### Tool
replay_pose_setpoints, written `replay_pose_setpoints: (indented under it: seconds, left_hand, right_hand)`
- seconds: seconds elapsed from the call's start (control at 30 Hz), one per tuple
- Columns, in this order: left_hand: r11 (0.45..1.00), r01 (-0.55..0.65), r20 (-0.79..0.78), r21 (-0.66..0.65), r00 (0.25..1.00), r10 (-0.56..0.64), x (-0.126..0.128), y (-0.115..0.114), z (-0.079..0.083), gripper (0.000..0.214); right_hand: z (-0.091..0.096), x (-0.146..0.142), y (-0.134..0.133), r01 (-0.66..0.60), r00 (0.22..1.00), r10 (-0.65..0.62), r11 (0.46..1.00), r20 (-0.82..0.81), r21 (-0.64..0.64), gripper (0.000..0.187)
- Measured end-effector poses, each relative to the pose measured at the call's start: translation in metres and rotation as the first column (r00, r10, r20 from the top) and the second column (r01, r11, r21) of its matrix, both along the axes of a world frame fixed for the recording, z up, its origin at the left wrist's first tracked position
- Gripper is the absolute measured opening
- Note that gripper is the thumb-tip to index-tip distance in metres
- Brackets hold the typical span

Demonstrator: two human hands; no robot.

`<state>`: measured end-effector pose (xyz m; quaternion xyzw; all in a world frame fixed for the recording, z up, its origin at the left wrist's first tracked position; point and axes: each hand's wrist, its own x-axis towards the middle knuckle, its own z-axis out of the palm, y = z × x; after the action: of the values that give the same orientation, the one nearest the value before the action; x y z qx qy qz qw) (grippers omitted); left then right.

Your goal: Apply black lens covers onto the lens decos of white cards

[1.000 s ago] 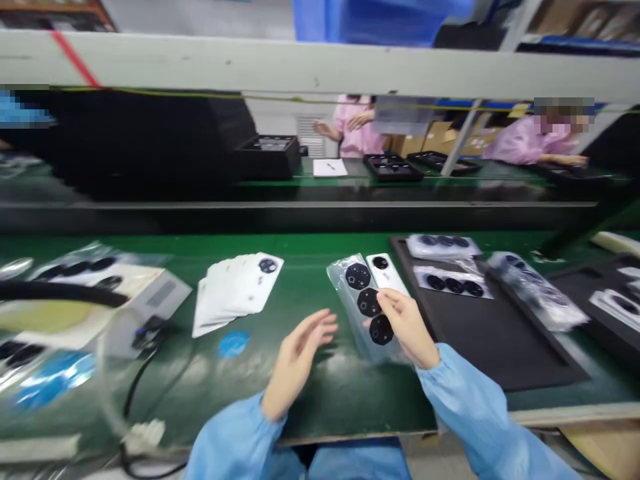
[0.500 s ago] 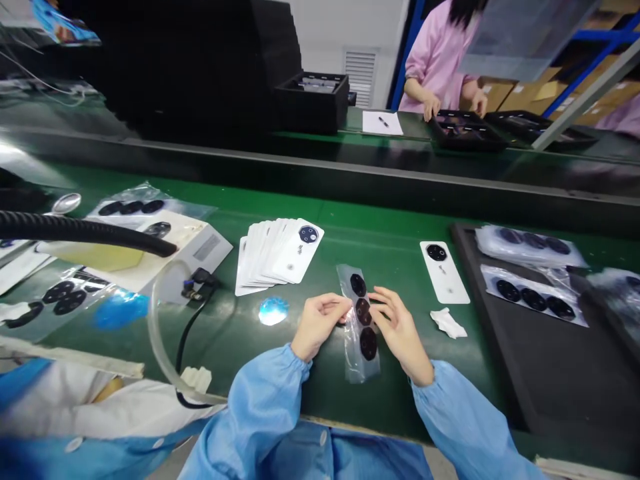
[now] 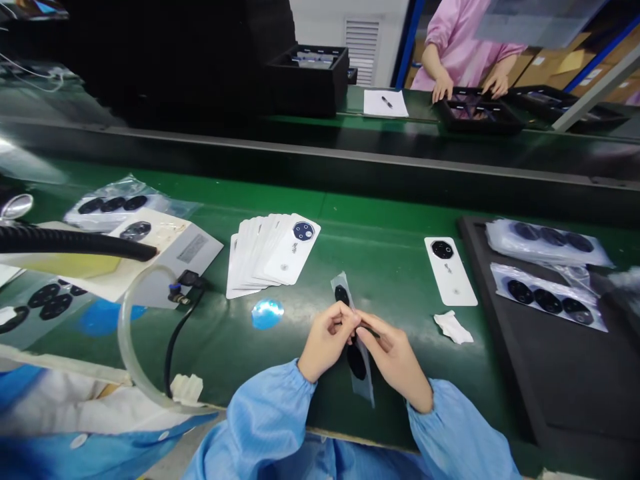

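Observation:
Between my hands is a clear plastic strip (image 3: 361, 387) carrying black round camera lens covers. My left hand (image 3: 327, 337) pinches it at the middle, fingers closed. My right hand (image 3: 393, 353) meets it there, thumb and fingers pinched on the strip's other side. The fingers hide the middle disc; one black disc shows above them and another below. Left of my hands lies a fanned stack of white phone-shaped cards (image 3: 285, 257), with a shiny blue round film (image 3: 267, 313) in front of it. To the right is a single white card (image 3: 451, 270) with a black disc.
A black tray (image 3: 555, 373) at right holds bagged disc strips (image 3: 550, 297). Crumpled white tissue (image 3: 453, 327) lies left of it. At left stand a white box device (image 3: 170, 267), a black hose (image 3: 75, 241) and a clear tube (image 3: 125, 333). A co-worker in pink handles a black tray (image 3: 480, 120) across the bench.
My hands have come together over the middle of the strip, which now looks narrower and tilted. The whole view has shifted slightly. The co-worker's hands are still at the tray.

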<state>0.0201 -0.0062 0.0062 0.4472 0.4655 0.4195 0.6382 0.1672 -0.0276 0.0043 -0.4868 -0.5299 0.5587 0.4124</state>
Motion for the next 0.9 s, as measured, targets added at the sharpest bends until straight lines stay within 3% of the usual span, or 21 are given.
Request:
replay_pose_setpoints:
  seconds: [0.2, 0.37, 0.47, 0.6, 0.77, 0.9]
  left_hand:
    - [0.999, -0.002, -0.024, 0.035, 1.000, 0.003, -0.002, -0.003, -0.002, 0.033]
    - [0.993, -0.006, 0.020, 0.118, 1.000, 0.003, -0.003, -0.002, 0.004, 0.032]
    - [0.983, -0.075, 0.045, 0.170, 0.997, 0.068, -0.009, -0.003, 0.006, 0.031]
    - [0.970, -0.199, 0.056, 0.140, 0.980, 0.193, -0.019, -0.008, 0.001, 0.026]
    - [0.964, -0.250, 0.023, 0.087, 0.968, 0.249, -0.026, -0.012, -0.006, 0.017]
    - [0.964, -0.242, 0.002, 0.108, 0.970, 0.243, -0.027, -0.006, 0.002, 0.018]
  right_hand:
    - [0.002, -0.002, -0.004, 0.077, 0.993, -0.078, 0.997, 0.091, 0.015, 0.021]
    - [0.004, -0.001, -0.002, 0.213, 0.975, -0.212, 0.977, 0.065, -0.003, 0.019]
    - [0.002, 0.009, 0.004, 0.308, 0.951, -0.309, 0.949, 0.006, -0.069, 0.025]
    - [0.003, 0.025, 0.009, 0.401, 0.910, -0.411, 0.906, -0.056, -0.139, 0.029]
    - [0.010, 0.031, 0.009, 0.358, 0.915, -0.384, 0.914, -0.124, -0.191, 0.030]
    - [0.020, 0.033, 0.014, 0.298, 0.939, -0.324, 0.933, -0.113, -0.200, 0.031]
